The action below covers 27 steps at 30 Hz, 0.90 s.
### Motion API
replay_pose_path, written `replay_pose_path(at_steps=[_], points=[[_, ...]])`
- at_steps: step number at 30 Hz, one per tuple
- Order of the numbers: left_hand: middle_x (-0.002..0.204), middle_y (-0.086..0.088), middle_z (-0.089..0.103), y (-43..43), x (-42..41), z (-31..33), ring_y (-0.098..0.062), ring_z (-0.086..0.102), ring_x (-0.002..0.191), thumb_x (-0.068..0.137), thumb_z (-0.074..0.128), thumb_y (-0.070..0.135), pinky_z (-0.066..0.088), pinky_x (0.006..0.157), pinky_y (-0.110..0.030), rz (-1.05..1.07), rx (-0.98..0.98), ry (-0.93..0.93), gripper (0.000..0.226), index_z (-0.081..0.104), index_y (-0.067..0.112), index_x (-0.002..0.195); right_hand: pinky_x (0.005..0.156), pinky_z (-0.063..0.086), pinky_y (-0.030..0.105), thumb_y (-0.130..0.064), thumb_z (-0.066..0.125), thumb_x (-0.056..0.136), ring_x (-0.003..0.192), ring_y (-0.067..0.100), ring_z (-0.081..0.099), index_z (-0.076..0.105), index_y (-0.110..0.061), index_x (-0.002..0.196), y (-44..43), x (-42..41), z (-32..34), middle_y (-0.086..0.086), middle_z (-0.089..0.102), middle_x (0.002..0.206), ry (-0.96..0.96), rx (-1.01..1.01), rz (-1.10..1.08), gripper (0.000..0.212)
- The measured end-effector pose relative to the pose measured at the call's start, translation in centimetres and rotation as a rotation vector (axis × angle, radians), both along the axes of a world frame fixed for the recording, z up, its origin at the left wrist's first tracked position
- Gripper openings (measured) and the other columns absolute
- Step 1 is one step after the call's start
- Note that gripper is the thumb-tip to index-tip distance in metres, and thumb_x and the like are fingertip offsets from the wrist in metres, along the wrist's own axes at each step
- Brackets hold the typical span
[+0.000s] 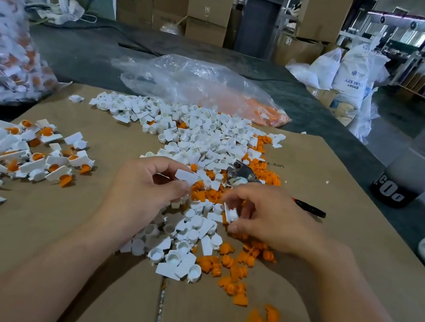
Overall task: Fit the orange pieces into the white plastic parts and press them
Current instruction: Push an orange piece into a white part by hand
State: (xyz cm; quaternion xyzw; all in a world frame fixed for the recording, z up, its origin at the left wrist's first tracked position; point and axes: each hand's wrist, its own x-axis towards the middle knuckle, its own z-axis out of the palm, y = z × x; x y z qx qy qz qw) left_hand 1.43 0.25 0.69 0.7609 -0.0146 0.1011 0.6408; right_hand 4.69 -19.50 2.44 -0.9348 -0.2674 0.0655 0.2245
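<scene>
A worker's two bare hands hover over a cardboard sheet (48, 260) strewn with small moulded parts. The left hand (145, 186), fingers curled, pinches a white plastic part (185, 176) between thumb and fingertips, its flat rectangular tab pointing toward the other hand. The right hand (269, 218) pinches a second white part (231, 214) between thumb and forefinger, the other fingers loosely bent; whether an orange insert sits in it cannot be told. The two held parts are near each other but apart. Beneath and between both grips lie loose orange pieces (208, 195), stubby and lobed. They are mixed into the heap of white parts (201, 136), each a small round cup joined to a flat tab, which stretches away beyond the fingertips. More orange pieces trail below the right wrist. Just beyond the right hand's knuckles rests a metal tool (240, 172), and outward of that hand a black marker (309, 207). Well out past the left hand lies a pile of assembled parts (24, 154), white with orange filling the cups. Farther beyond the grips lies a clear plastic bag (199, 82).
</scene>
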Motion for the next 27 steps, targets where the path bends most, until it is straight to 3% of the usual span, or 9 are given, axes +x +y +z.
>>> replay_pose_path(at_steps=[3,7,10,13,15,18,22,27], points=[[0.073,0.012,0.072,0.0,0.0,0.0,-0.006,0.068,0.071,0.078,0.070,0.006,0.047,0.057,-0.007,0.002,-0.020,0.020,0.032,0.067,0.037,0.075,0.065,0.042,0.004,-0.023,0.075,0.076,0.073,-0.004,0.054,0.060,-0.026,0.114,-0.2,0.0,0.1,-0.021,0.050,0.087,0.004,0.010,-0.009,0.041],[0.073,0.007,0.073,0.0,0.0,0.0,-0.009,0.070,0.073,0.078,0.070,0.006,0.051,0.061,-0.011,0.002,-0.051,0.047,0.030,0.067,0.035,0.074,0.062,0.044,0.008,-0.038,0.075,0.071,0.072,-0.002,0.055,0.056,-0.026,0.116,0.2,-0.1,0.1,-0.017,0.054,0.089,0.019,0.053,-0.037,0.050],[0.072,0.008,0.072,0.0,0.0,-0.1,-0.011,0.069,0.071,0.075,0.074,0.008,0.050,0.066,-0.020,0.022,-0.041,0.051,0.026,0.067,0.033,0.076,0.058,0.041,0.008,-0.040,0.078,0.067,0.067,-0.007,0.053,0.057,-0.031,0.094,-0.2,-0.2,0.5,-0.014,0.057,0.084,0.024,0.085,-0.037,0.035],[0.069,0.006,0.070,0.1,0.1,-0.2,-0.012,0.068,0.068,0.071,0.077,0.010,0.049,0.064,-0.022,0.044,-0.037,0.059,0.024,0.065,0.030,0.077,0.053,0.038,0.006,-0.032,0.083,0.062,0.062,-0.012,0.052,0.061,-0.033,0.079,-1.0,-0.7,1.2,-0.014,0.059,0.076,0.222,0.111,0.059,0.028],[0.067,0.005,0.069,0.1,0.2,-0.3,-0.011,0.067,0.065,0.070,0.078,0.010,0.050,0.064,-0.023,0.051,-0.026,0.071,0.023,0.065,0.026,0.077,0.056,0.039,0.005,-0.032,0.083,0.062,0.069,-0.013,0.052,0.061,-0.037,0.083,-1.0,-1.0,1.2,-0.017,0.058,0.081,0.323,0.016,0.111,0.030],[0.068,0.001,0.069,0.0,0.3,-0.4,-0.014,0.066,0.066,0.069,0.080,0.011,0.051,0.062,-0.022,0.055,0.001,0.077,0.020,0.066,0.021,0.079,0.065,0.042,0.008,-0.029,0.079,0.069,0.080,-0.008,0.053,0.063,-0.037,0.087,-0.4,-0.8,0.7,-0.015,0.057,0.087,0.252,-0.099,0.115,0.026],[0.069,-0.001,0.070,0.0,0.3,-0.3,-0.014,0.068,0.064,0.069,0.079,0.011,0.054,0.062,-0.024,0.057,0.020,0.080,0.018,0.065,0.020,0.077,0.064,0.042,0.007,-0.022,0.073,0.077,0.074,-0.008,0.054,0.068,-0.028,0.094,-0.2,-0.7,0.4,-0.015,0.058,0.081,0.188,-0.107,0.098,0.018],[0.067,-0.007,0.068,-0.2,0.2,0.1,-0.014,0.068,0.058,0.073,0.072,0.004,0.051,0.050,-0.017,0.021,-0.118,0.098,0.020,0.061,0.016,0.085,0.061,0.041,0.009,-0.027,0.072,0.079,0.070,-0.009,0.053,0.068,-0.028,0.102,-0.1,-0.8,0.3,-0.013,0.059,0.078,0.169,-0.120,0.131,0.024]])
